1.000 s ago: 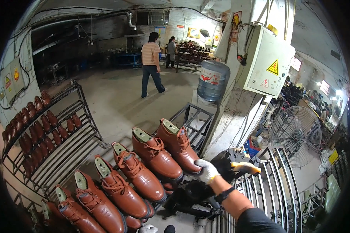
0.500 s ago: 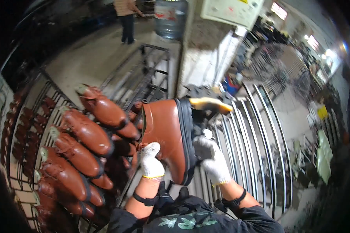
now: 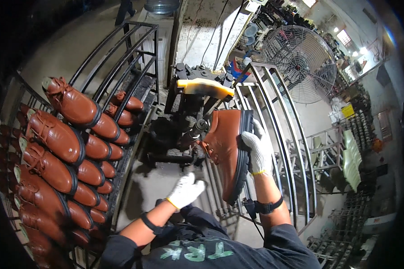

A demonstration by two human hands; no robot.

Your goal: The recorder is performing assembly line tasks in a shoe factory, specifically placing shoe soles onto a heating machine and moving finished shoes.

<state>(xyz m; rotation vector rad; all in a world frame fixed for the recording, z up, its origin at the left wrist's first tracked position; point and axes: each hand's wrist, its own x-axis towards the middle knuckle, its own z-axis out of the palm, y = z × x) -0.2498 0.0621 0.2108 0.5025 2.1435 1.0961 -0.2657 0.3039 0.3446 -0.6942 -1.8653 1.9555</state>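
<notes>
A reddish-brown leather lace-up boot [image 3: 227, 145] with a thick black sole hangs right of centre, toe pointing down toward me. My right hand [image 3: 259, 150], in a white knit glove, grips it by the sole side, fingers partly behind the boot. Left of the boot, my left hand [image 3: 187, 190] wears a matching glove and is off the boot, holding nothing, with its fingers apart. Just beyond that hand stands a dark metal machine [image 3: 184, 130], topped by a curved yellow pad [image 3: 205, 88].
On the left, a rack holds rows of brown shoes [image 3: 74, 103]. A bare metal rack [image 3: 278, 116] stands close on the right, with a large caged fan [image 3: 298, 65] behind it. A white pillar [image 3: 206, 36] rises beyond the machine. Someone's legs [image 3: 125, 11] show at the far left.
My left hand has let go of the boot and dropped away from it. My right hand has carried the boot to the right. The view has shifted, showing more of the machine.
</notes>
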